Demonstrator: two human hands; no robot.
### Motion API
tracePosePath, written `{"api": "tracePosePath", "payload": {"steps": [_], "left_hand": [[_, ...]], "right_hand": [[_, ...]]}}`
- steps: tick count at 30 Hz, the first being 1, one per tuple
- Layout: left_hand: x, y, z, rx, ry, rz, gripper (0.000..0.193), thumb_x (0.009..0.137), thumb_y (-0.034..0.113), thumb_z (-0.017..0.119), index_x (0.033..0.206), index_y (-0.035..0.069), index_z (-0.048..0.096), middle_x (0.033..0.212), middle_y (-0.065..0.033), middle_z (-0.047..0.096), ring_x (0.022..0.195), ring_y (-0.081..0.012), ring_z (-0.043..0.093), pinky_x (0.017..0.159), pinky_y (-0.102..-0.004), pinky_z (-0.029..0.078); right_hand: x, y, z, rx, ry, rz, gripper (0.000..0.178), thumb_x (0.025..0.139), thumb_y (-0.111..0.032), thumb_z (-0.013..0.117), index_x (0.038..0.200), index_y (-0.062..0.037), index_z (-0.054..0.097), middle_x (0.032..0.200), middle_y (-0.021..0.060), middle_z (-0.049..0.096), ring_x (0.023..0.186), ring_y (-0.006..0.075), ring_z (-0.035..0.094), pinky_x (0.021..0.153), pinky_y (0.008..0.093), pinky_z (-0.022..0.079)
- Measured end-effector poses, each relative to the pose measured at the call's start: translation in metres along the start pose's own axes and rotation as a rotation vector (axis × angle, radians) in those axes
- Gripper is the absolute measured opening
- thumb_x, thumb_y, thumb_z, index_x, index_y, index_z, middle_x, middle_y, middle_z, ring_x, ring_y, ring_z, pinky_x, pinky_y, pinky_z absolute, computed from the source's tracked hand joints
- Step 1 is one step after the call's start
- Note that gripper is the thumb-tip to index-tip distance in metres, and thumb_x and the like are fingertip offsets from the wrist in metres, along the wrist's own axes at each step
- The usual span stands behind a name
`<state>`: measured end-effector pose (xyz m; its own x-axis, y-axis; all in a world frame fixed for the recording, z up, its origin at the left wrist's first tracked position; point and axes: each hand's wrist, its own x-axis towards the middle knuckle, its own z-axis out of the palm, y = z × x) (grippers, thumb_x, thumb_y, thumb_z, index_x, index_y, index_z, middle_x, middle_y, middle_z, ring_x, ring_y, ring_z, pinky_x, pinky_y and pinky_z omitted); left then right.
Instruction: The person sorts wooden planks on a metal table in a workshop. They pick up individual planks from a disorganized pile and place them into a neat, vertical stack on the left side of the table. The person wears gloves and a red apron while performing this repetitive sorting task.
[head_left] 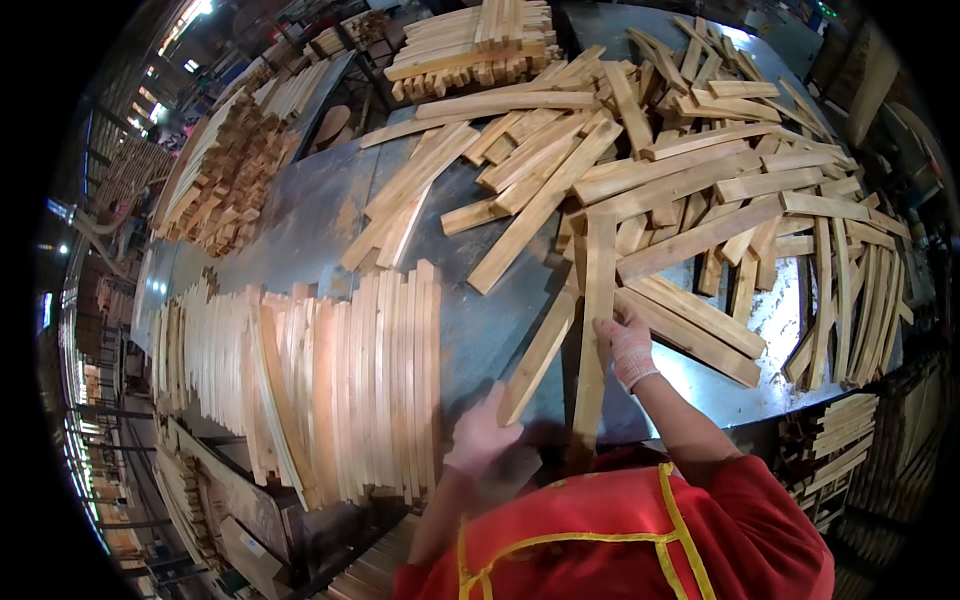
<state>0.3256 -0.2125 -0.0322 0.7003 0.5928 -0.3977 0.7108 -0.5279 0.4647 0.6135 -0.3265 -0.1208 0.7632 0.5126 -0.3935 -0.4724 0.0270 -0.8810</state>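
My left hand [480, 435], in a pale glove and slightly blurred, is closed at the near end of a short wooden slat [541, 358]. That slat slants away from me toward the loose heap. My right hand [628, 345], also in a pale glove, grips the edge of a longer wooden slat [597, 300], which runs from the heap toward my apron. The fingers on its far side are partly hidden. Just right of this hand, two more slats [695, 325] lie side by side on the metal table [460, 330].
A jumbled heap of slats [690, 185] covers the table's far right. At left, slats stand in a close row [340, 375], one lying slanted across them. Stacked wood blocks [225, 175] sit at the far left, and another stack [470, 50] at the back.
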Motion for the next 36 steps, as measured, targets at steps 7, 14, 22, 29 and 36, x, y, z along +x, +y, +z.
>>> {"api": "tracePosePath", "payload": {"steps": [7, 14, 22, 29, 36], "left_hand": [[-0.097, -0.089, 0.029, -0.265, 0.101, -0.043, 0.061, 0.087, 0.023, 0.073, 0.145, 0.005, 0.060, 0.112, -0.0221, 0.069, 0.103, -0.0395, 0.068, 0.103, -0.0492, 0.053], [-0.072, -0.109, 0.032, 0.370, 0.546, -0.160, 0.059, 0.087, 0.026, 0.072, 0.141, 0.005, 0.059, 0.146, -0.0164, 0.055, 0.141, -0.0396, 0.046, 0.120, -0.0544, 0.037], [-0.027, -0.081, 0.041, 0.459, 0.358, -0.168, 0.095, 0.087, 0.048, 0.071, 0.163, 0.003, 0.034, 0.163, -0.0172, 0.040, 0.154, -0.0384, 0.033, 0.127, -0.0563, 0.024], [-0.010, -0.092, 0.024, 0.540, 0.405, -0.269, 0.096, 0.083, 0.038, 0.077, 0.163, 0.007, 0.035, 0.162, -0.0175, 0.040, 0.153, -0.0399, 0.033, 0.124, -0.0530, 0.029], [0.019, 0.014, 0.054, 0.429, 0.286, 0.153, 0.098, 0.079, 0.055, 0.081, 0.158, 0.008, 0.046, 0.163, -0.0160, 0.040, 0.155, -0.0384, 0.032, 0.127, -0.0559, 0.023]], "right_hand": [[-0.022, 0.028, 0.051, -0.131, -0.033, 0.113, 0.035, 0.092, -0.006, 0.072, 0.127, -0.0026, 0.070, 0.101, 0.0062, 0.074, 0.084, 0.0166, 0.068, 0.074, 0.0323, 0.056], [-0.063, 0.040, 0.139, -0.266, -0.133, 0.230, 0.028, 0.090, -0.005, 0.063, 0.116, -0.0044, 0.072, 0.087, 0.0072, 0.072, 0.071, 0.0191, 0.066, 0.064, 0.0356, 0.053], [-0.048, 0.069, 0.169, -0.411, -0.779, 0.270, 0.049, 0.089, -0.017, 0.075, 0.136, -0.0066, 0.063, 0.110, 0.0092, 0.073, 0.100, 0.0249, 0.070, 0.087, 0.0363, 0.055], [-0.018, -0.055, 0.071, -1.808, -0.398, -0.992, 0.053, 0.086, -0.022, 0.073, 0.138, -0.0160, 0.063, 0.132, 0.0086, 0.067, 0.122, 0.0280, 0.064, 0.101, 0.0432, 0.051], [-0.023, -0.046, -0.021, -1.651, -0.851, -0.785, 0.042, 0.088, -0.020, 0.066, 0.130, -0.0157, 0.066, 0.119, 0.0079, 0.067, 0.117, 0.0304, 0.064, 0.099, 0.0446, 0.051]]}}
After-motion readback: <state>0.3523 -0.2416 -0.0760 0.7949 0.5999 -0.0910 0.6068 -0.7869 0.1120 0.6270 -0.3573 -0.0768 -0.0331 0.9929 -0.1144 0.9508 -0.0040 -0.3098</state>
